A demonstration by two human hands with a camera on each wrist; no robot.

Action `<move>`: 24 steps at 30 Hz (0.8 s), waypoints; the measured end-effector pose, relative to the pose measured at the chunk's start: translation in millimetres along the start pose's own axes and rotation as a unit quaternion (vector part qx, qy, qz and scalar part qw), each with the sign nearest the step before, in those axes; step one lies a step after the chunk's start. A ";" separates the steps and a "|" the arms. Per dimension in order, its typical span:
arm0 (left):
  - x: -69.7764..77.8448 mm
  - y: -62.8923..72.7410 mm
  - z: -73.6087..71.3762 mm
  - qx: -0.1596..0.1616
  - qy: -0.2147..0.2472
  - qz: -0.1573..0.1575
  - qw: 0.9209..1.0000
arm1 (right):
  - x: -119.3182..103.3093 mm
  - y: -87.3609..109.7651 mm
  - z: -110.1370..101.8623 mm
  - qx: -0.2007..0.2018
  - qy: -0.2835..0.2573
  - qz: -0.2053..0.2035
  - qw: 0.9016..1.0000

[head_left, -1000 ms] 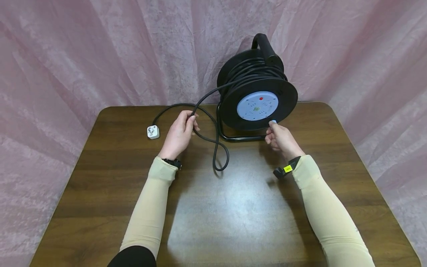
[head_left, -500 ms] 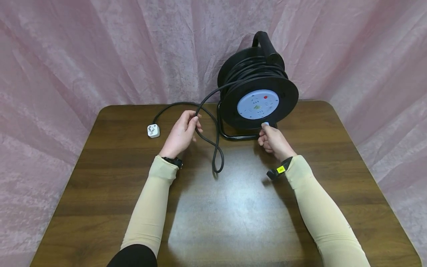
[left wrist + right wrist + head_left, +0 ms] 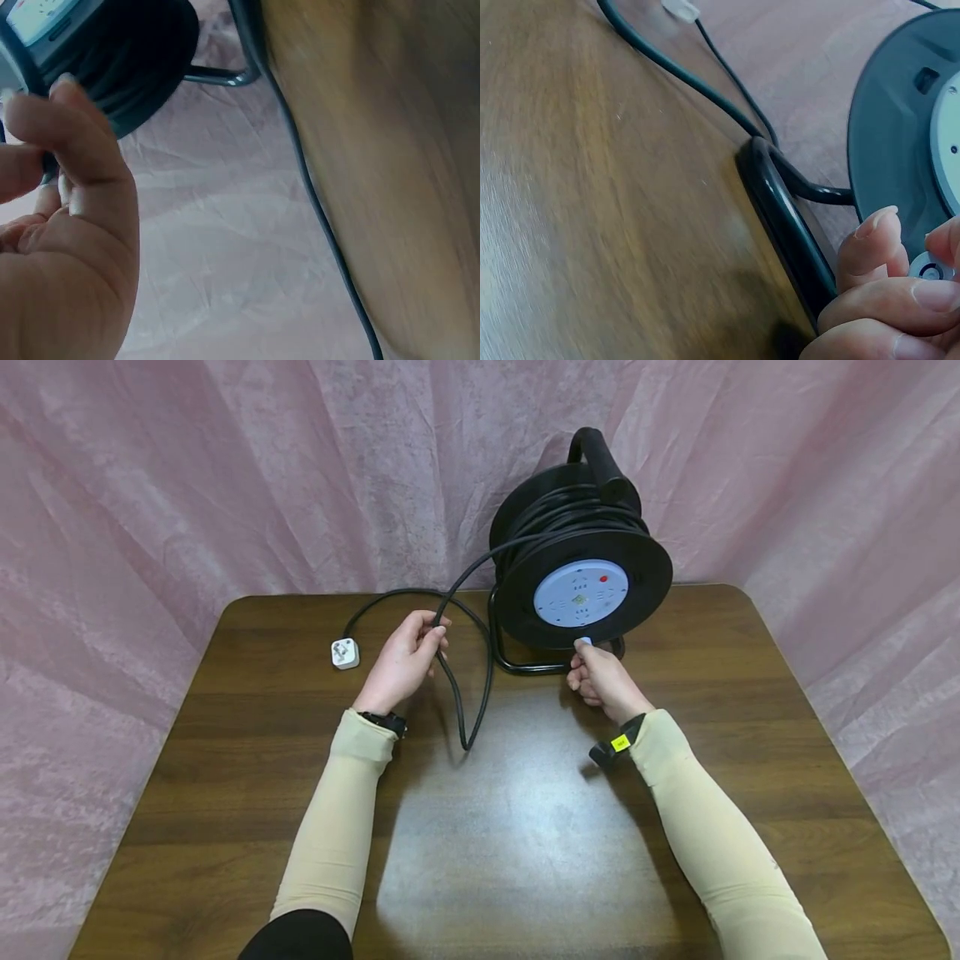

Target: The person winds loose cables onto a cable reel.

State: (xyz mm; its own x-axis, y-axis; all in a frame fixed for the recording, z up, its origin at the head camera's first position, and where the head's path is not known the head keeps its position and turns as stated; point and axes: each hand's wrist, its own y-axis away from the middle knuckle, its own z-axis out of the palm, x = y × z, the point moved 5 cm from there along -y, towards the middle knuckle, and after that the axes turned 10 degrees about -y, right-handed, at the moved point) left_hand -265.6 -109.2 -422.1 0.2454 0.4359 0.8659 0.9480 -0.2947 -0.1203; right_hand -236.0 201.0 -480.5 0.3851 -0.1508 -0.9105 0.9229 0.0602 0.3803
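A black cable reel [image 3: 517, 602] stands at the back of the table, with black cable [image 3: 570, 510] wound on its drum and a pale blue socket panel [image 3: 562, 597] on its front. My left hand [image 3: 397, 664] pinches the loose cable between thumb and fingers, left of the reel. From there the cable hangs in a loop [image 3: 466, 745] and runs back to a white plug [image 3: 345, 653] lying on the table. My right hand [image 3: 607, 681] pinches a small blue-grey crank knob [image 3: 931, 268] at the lower edge of the reel's front disc.
The reel rests on a black tubular stand [image 3: 532, 669] and has a black carry handle [image 3: 602, 464] on top. Beneath is a wooden table [image 3: 225, 760] with rounded back corners. A pink curtain [image 3: 300, 477] hangs right behind it.
My right hand has moved left with the knob along the disc's lower edge, and the socket panel has turned clockwise. The hanging cable loop has shifted left; my left hand stays nearly in place.
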 end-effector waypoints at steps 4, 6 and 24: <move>3.3 0.5 3.6 -0.030 0.032 -0.002 0.999 | 1.7 -0.2 8.6 -0.005 -0.003 0.000 1.000; 5.3 1.1 4.8 -0.039 0.044 -0.004 0.998 | 2.8 -0.8 11.6 -0.008 -0.004 0.001 1.000; 6.4 3.0 0.9 -0.039 0.169 -0.037 0.984 | 6.8 -3.0 24.5 -0.006 -0.001 0.004 1.000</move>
State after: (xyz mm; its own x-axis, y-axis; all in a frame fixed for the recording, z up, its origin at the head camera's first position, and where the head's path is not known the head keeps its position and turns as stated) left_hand -260.9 -106.5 -417.3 0.0832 0.1547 0.9845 0.9392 -0.3424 -0.0256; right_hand -236.2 175.6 -483.9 0.3918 -0.1524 -0.9073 0.9200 0.0725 0.3851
